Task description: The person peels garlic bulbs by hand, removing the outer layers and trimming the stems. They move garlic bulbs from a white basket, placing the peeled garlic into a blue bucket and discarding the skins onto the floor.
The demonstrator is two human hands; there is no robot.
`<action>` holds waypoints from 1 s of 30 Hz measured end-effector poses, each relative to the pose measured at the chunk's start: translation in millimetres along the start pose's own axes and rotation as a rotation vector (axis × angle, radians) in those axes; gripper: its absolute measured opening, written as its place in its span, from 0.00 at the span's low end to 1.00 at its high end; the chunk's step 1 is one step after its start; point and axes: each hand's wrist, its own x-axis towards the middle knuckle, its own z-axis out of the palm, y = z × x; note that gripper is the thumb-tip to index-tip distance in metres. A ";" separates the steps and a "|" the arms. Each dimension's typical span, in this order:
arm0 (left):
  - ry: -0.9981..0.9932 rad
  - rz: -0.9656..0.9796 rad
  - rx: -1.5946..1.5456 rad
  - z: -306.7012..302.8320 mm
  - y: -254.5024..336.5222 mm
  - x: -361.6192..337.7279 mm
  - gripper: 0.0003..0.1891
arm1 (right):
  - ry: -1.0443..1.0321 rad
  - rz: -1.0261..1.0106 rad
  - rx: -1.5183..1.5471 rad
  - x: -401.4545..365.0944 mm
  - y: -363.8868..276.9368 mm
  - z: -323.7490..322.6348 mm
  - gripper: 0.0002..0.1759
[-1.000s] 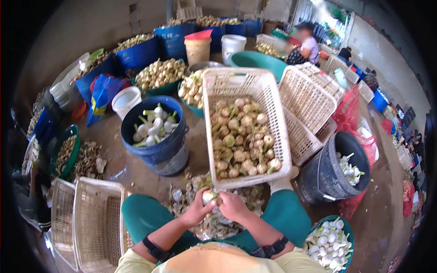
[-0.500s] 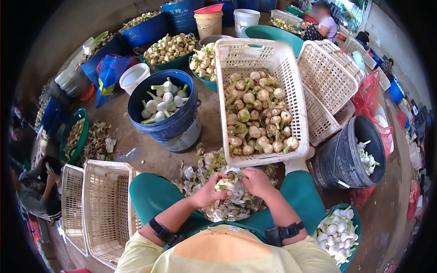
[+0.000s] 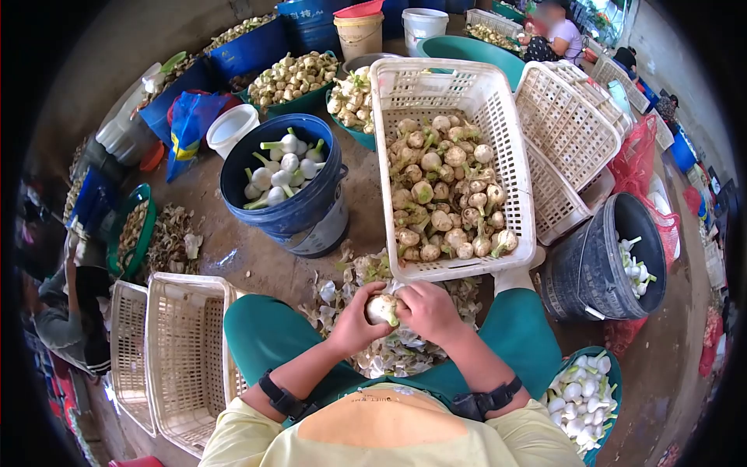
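Note:
Between my knees, a garlic bulb [image 3: 380, 310] with a short green stem sits in my left hand [image 3: 356, 321], whose fingers and thumb wrap round it. My right hand [image 3: 429, 313] is closed against the bulb's right side, its fingers curled at the stem; any bit of skin pinched there is hidden. Beneath both hands lies a heap of loose garlic skins [image 3: 389, 354]. Just beyond stands a white plastic crate [image 3: 459, 269] holding many unpeeled, brownish garlic bulbs [image 3: 441, 187].
A blue bucket [image 3: 289, 222] with white peeled bulbs stands ahead left. On my right are a tilted dark bucket [image 3: 572, 272] and a green basin [image 3: 615, 377], both holding white bulbs. Stacked crates [image 3: 183, 366] flank my left knee. A seated person [image 3: 564, 35] is at the back.
The bulb has turned in my left hand, its stem now pointing right and its pale side showing. My right hand has moved left, closer over the bulb.

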 end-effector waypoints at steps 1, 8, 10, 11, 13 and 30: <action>-0.003 0.003 0.002 1.0 -1.9 -0.2 0.34 | -0.035 0.086 0.057 1.7 4.5 -2.3 0.13; -0.252 -0.094 -0.676 -3.1 -3.7 4.2 0.34 | -0.072 0.524 0.820 -5.0 21.1 -18.0 0.17; -0.206 -0.127 -0.700 -3.0 3.3 6.3 0.36 | -0.164 0.576 1.062 -3.3 12.5 -18.2 0.19; -0.184 -0.142 -0.712 -3.3 6.7 7.4 0.36 | -0.160 0.574 1.061 -0.9 9.6 -18.8 0.19; -0.133 -0.171 -0.707 -2.8 5.8 6.6 0.35 | -0.084 0.207 0.323 5.8 4.8 -19.5 0.15; -0.341 -0.062 -0.905 -13.7 -1.9 5.9 0.32 | -0.148 0.579 1.223 -3.6 9.7 -17.6 0.16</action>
